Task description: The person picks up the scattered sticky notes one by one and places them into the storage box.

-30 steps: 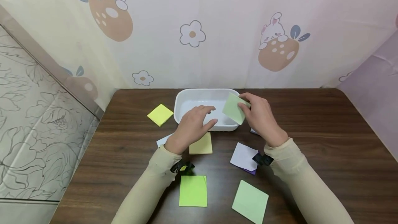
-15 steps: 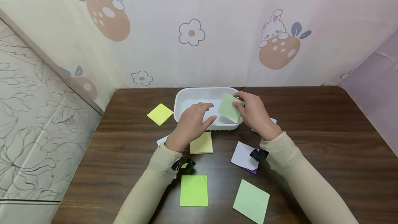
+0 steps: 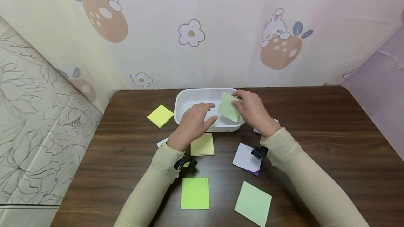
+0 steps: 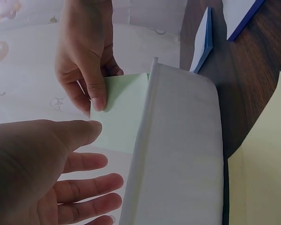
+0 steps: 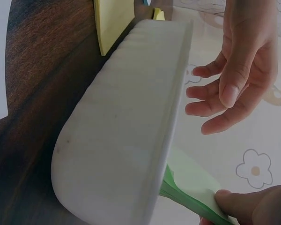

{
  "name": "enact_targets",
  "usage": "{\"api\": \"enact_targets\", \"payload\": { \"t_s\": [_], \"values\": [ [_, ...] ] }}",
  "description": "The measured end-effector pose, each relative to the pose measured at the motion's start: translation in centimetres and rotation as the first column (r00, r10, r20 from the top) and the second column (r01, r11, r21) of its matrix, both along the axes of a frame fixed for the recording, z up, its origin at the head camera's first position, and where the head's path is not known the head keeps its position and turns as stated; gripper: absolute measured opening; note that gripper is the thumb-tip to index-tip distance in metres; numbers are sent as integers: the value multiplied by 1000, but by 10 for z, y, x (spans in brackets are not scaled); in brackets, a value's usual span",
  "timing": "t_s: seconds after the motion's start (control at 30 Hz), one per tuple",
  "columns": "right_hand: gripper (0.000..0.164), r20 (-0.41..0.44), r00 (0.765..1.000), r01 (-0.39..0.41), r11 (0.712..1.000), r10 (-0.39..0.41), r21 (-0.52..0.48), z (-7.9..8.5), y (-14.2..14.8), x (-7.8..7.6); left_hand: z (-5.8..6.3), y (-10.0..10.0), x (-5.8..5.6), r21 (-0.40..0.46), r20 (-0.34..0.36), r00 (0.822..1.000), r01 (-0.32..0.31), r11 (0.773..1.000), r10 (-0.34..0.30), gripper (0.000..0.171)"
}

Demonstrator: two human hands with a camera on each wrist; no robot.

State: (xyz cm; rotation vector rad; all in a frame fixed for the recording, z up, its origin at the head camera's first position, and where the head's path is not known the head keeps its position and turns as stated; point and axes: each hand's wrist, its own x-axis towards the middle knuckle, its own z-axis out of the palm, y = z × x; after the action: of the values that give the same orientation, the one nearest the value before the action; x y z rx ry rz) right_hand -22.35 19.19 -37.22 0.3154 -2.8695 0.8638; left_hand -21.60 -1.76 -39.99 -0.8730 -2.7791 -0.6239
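Head view: held green pad [image 3: 228, 107] juts leftward, tilted.

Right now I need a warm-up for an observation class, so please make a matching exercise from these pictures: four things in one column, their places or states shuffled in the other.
Things
1. Right hand
2. Bright yellow pad
3. Left hand
4. Lime green pad

Places or states
A. Fingers apart, holding nothing
B. On the table, nearer the person than the pale yellow pad
C. Pinching a pale green pad
D. Just left of the white tray in the head view

Right pairs: 1-C, 2-D, 3-A, 4-B
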Motion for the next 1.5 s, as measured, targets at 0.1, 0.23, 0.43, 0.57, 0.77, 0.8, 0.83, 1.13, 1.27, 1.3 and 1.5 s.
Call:
{"api": "enact_targets", "payload": {
  "t_s": [0.1, 0.23, 0.43, 0.57, 0.77, 0.8, 0.83, 1.13, 1.27, 1.3, 1.5],
  "values": [
    [29, 2, 1000, -7, 1000, 7, 7, -2, -1, -2, 0, 0, -1, -7, 4, 1000, -4, 1000, 4, 44],
    [27, 2, 1000, -17, 1000, 17, 14, -3, -3, -4, -1, 0, -2, -8, 13, 1000, -1, 1000, 1, 44],
    [26, 19, 999, -35, 999, 35, 25, -3, -6, -7, -4, 0, -6, -36, 19, 1000, -10, 999, 11, 44],
    [27, 40, 998, -47, 998, 45, 41, -4, -7, -11, -3, 0, -8, -47, 28, 999, -21, 999, 22, 44],
    [26, 62, 997, -60, 996, 56, 68, -6, -8, -16, -5, -1, -11, -66, 38, 998, -46, 997, 49, 44],
    [26, 61, 996, -62, 995, 58, 72, -7, -8, -16, -5, -1, -11, -67, 38, 998, -48, 997, 51, 44],
    [26, 60, 996, -65, 995, 60, 74, -7, -8, -17, -5, -1, -12, -70, 37, 998, -50, 996, 53, 44],
    [25, 102, 989, -115, 988, 104, 106, -12, -10, -19, -5, -2, -13, -80, 47, 997, -53, 995, 57, 44],
    [24, 129, 983, -145, 981, 128, 132, -16, -12, -19, -5, -2, -13, -84, 52, 997, -55, 995, 59, 43],
    [24, 134, 982, -149, 979, 131, 138, -16, -12, -19, -5, -2, -12, -84, 53, 997, -54, 995, 59, 43],
    [25, 145, 978, -174, 973, 152, 153, -19, -13, -18, -7, -3, -11, -82, 55, 997, -54, 995, 59, 42]
  ]
}}
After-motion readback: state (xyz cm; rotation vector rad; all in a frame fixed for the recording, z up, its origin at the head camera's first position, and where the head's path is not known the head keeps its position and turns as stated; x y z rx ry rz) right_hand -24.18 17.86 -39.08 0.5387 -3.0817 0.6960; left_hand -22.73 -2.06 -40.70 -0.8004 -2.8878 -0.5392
